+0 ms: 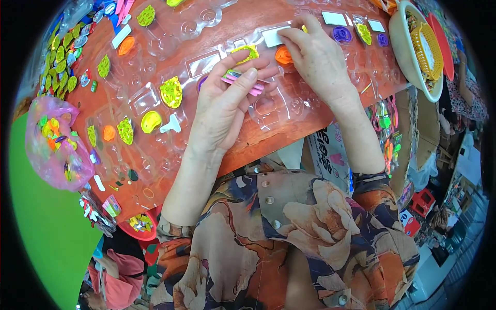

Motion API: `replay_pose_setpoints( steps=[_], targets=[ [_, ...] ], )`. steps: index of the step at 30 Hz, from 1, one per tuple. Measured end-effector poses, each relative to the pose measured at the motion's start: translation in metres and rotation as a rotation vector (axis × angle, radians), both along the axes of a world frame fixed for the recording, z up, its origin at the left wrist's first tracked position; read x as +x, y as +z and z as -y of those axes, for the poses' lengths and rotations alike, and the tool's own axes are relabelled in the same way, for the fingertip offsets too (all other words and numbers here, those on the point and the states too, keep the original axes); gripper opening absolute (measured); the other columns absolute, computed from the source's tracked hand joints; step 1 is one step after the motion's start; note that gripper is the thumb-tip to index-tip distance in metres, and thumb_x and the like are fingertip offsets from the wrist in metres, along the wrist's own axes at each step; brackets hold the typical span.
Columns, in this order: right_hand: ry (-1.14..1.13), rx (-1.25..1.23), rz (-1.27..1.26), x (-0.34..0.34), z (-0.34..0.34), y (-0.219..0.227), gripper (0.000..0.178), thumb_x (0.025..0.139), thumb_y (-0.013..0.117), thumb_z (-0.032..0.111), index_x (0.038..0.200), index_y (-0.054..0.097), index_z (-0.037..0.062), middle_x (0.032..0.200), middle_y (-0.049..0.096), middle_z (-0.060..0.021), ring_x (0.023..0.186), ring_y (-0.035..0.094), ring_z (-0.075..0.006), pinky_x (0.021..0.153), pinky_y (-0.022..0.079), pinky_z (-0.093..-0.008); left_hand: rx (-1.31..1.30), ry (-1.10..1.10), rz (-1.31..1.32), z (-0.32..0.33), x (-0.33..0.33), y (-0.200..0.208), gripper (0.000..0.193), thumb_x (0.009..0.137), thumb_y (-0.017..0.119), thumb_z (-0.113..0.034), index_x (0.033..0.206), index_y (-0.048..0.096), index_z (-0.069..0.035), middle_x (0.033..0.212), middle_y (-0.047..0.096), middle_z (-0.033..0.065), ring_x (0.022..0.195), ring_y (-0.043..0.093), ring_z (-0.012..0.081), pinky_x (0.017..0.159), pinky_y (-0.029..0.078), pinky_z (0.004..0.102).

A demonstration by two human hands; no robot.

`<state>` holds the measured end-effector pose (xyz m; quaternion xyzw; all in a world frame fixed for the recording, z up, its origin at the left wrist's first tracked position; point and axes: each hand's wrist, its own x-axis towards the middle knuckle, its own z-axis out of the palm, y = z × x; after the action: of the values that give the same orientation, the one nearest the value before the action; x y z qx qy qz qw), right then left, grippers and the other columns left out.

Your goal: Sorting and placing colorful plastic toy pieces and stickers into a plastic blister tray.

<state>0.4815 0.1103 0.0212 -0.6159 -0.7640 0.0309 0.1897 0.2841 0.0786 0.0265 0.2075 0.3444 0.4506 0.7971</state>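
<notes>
My left hand point(227, 95) is closed around a few small flat pink pieces point(253, 89) with green and white on them, pressed under the thumb. My right hand point(320, 64) reaches over a clear plastic tray, thumb and fingers bent together beside a white rectangular piece point(275, 37). Whatever its fingertips pinch is hidden. Close to that hand an orange round piece point(282, 55) sits in the tray. A yellow patterned piece point(247, 52) lies behind my left fingers. Another yellow patterned piece point(171, 93) rests in the moulded clear tray point(204, 64) to the left.
More clear trays with yellow, orange and purple point(342, 34) pieces spread over the red-brown table point(258, 137). At left are a pile of green pieces point(61, 66) and a pink plastic bag point(39, 150). A cream basin point(405, 46) holding a yellow basket point(426, 49) stands far right.
</notes>
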Motion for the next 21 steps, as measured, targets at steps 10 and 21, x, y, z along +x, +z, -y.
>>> replay_pose_setpoints(
  steps=[10, 21],
  targets=[
    [0.068, -0.023, 0.088, -0.001, 0.013, 0.002, 0.026, 0.088, 0.058, 0.007, 0.111, 0.068, 0.0064, 0.117, 0.063, -0.0108, 0.089, 0.069, -0.0338, 0.076, 0.057, -0.0434, 0.012, 0.031, 0.064, -0.004, 0.000, -0.004, 0.042, 0.098, 0.061, -0.008, 0.134, 0.043, 0.003, 0.129, 0.058, 0.0251, 0.117, 0.063, 0.0329, 0.099, 0.055, 0.0428],
    [0.398, -0.077, -0.519, -0.034, 0.031, 0.032, 0.018, 0.089, 0.062, 0.005, 0.105, 0.068, 0.0005, 0.099, 0.064, -0.0145, 0.082, 0.066, -0.0288, 0.070, 0.054, -0.0362, 0.035, 0.052, 0.113, 0.000, -0.015, -0.005, 0.038, 0.099, 0.060, -0.010, 0.133, 0.047, 0.001, 0.122, 0.063, 0.0170, 0.111, 0.064, 0.0252, 0.096, 0.055, 0.0401]
  ],
)
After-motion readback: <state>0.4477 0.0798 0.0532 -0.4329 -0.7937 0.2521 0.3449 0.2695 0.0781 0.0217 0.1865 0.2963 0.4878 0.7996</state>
